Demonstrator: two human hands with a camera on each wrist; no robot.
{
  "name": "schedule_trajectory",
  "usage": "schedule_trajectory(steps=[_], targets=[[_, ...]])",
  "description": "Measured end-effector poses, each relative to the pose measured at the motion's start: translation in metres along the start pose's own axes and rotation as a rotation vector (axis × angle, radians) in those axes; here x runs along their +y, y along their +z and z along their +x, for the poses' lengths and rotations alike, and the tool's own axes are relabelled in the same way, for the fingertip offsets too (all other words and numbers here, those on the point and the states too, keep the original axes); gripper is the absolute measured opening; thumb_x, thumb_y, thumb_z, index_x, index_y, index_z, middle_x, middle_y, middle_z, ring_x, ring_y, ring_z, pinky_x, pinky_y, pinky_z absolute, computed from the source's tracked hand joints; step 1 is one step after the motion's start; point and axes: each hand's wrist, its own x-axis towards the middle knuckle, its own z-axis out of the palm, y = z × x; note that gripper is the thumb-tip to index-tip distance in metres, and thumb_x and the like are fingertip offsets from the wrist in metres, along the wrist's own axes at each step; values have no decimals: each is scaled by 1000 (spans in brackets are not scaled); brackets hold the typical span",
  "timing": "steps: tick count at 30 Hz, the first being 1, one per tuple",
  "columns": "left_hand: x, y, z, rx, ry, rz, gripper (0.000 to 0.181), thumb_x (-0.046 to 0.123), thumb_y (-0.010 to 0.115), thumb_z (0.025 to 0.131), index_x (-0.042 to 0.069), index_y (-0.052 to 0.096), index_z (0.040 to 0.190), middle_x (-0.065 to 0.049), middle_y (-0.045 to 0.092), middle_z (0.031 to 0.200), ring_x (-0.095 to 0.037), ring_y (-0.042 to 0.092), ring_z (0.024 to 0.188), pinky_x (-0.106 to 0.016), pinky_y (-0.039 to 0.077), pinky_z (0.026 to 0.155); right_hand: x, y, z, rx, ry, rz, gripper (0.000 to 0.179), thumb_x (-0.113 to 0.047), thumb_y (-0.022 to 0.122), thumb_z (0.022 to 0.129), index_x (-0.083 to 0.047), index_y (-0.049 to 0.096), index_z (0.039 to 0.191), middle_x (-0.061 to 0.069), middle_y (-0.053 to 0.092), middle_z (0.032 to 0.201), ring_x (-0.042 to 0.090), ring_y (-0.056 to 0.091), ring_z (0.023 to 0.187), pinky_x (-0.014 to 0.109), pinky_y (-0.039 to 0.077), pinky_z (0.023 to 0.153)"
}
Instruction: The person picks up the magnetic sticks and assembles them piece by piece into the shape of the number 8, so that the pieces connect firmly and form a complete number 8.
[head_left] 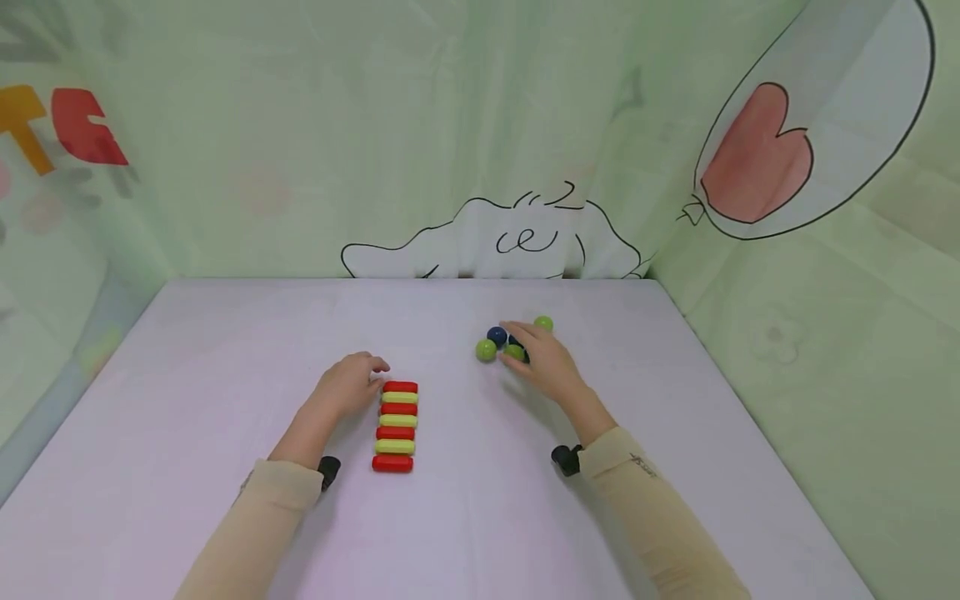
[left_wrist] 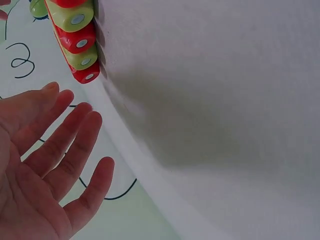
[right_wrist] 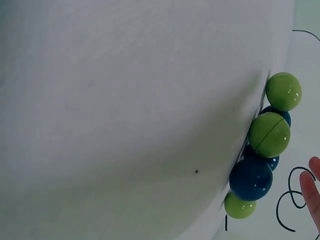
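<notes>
Seven-tone striping runs down a row of short rods (head_left: 395,422), red and yellow-green by turns, laid side by side on the table; their ends show small metal discs in the left wrist view. Beside the far end of that row is my left hand (head_left: 348,385), its fingers loosely bent and apart, holding nothing. Right of the middle lies a cluster of green balls (head_left: 486,350) and dark blue balls (head_left: 497,336). My right hand (head_left: 547,362) hovers over this cluster with thumb and fingers spread, partly hiding some balls. In the right wrist view only its fingertips (right_wrist: 310,190) show.
The white tabletop (head_left: 465,533) runs back to a pale green curtain (head_left: 300,150) printed with line drawings. A balloon drawing with a heart (head_left: 757,158) is at the right. A small black wrist camera (head_left: 566,460) sits by each cuff.
</notes>
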Motion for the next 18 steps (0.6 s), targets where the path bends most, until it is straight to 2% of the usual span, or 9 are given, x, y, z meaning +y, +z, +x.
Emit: schedule_trajectory(steps=[8, 13, 18], targets=[[1, 4, 7, -46, -18, -41, 23, 15, 60, 88, 6, 62, 110, -12, 58, 102, -25, 53, 92, -40, 47, 82, -1, 13, 11, -35, 65, 33, 52, -29, 65, 85, -9, 49, 130, 13, 52, 128, 31, 44, 120, 45, 34, 99], [0, 6, 11, -66, -30, -66, 24, 17, 59, 89, 6, 62, 110, -11, 59, 102, -24, 52, 92, -39, 47, 83, -2, 19, 17, -37, 68, 19, 50, -28, 66, 84, -6, 53, 126, 15, 55, 122, 30, 47, 116, 42, 35, 98], [-1, 8, 13, -81, -34, -80, 24, 18, 58, 90, 6, 63, 110, -9, 60, 100, -24, 52, 91, -39, 47, 82, -5, 22, 21, -36, 72, 73, 45, -25, 69, 82, -2, 58, 120, 16, 58, 114, 31, 49, 111, 41, 37, 96]])
